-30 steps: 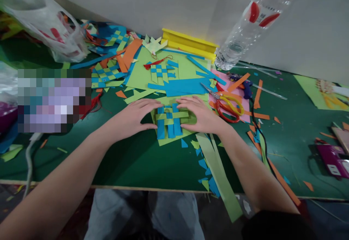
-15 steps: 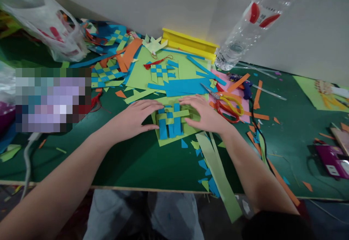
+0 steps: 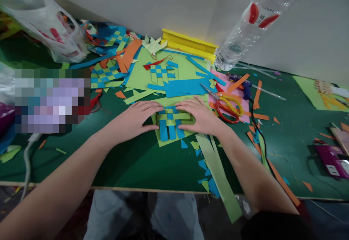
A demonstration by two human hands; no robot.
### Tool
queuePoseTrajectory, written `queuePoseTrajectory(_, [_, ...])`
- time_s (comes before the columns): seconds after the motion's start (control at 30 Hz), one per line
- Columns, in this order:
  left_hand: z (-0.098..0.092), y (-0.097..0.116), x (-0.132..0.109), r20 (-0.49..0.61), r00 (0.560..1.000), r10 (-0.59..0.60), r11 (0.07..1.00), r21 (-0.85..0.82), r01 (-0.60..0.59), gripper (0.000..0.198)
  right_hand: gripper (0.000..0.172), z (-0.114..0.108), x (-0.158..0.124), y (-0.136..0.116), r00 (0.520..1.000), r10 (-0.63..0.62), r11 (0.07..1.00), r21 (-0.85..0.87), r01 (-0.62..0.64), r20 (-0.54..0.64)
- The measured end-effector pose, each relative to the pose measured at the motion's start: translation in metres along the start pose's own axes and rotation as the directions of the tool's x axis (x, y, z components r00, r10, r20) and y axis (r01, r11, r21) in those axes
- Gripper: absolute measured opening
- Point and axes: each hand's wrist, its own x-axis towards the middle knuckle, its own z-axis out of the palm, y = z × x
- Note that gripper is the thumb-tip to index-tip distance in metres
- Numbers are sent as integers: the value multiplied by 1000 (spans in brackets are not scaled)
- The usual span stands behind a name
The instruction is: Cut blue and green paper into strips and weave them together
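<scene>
A small weave of blue and light green paper strips (image 3: 171,123) lies on a light green paper sheet (image 3: 160,142) in front of me. My left hand (image 3: 136,118) rests at its left side, open, with thumb and fingers spread and fingertips at the outer blue strip. At the right side, my right hand (image 3: 200,116) is open too, its index fingertip and thumb apart and touching the right blue strip. The strips' lower ends hang loose below the green crosspieces. Part of the weave's right edge is hidden under my right hand.
Scissors with red and yellow handles (image 3: 230,105) lie right of my right hand. Behind are a blue paper piece (image 3: 188,86), a finished-looking checkered weave (image 3: 160,71) and a yellow plastic channel (image 3: 189,45). A clear bottle (image 3: 240,40) leans by the wall; long green strips (image 3: 218,174) overhang the front edge.
My right hand has moved slightly left, its thumb now against the right blue strip. That strip's lower end lies further right and is partly covered. My left hand stays nearly still.
</scene>
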Motion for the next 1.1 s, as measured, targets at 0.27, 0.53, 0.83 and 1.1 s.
queuePoseTrajectory(0.27, [-1,2,0,-14,1000,-11,1000,-9,11,57,50,-6,-3,4,1000,4,1000,13,-4,-9])
queuePoseTrajectory(0.53, [-2,16,1,-31,999,-19,1000,13,19,62,53,-10,-4,9,1000,12,1000,22,-12,9])
queuePoseTrajectory(0.83, [0,18,4,-129,986,-110,988,93,122,37,45,-11,-3,5,999,-19,1000,2,19,27])
queuePoseTrajectory(1.1, [2,15,3,-102,990,-93,991,83,101,34,48,-5,-1,-2,999,-9,999,-30,11,38])
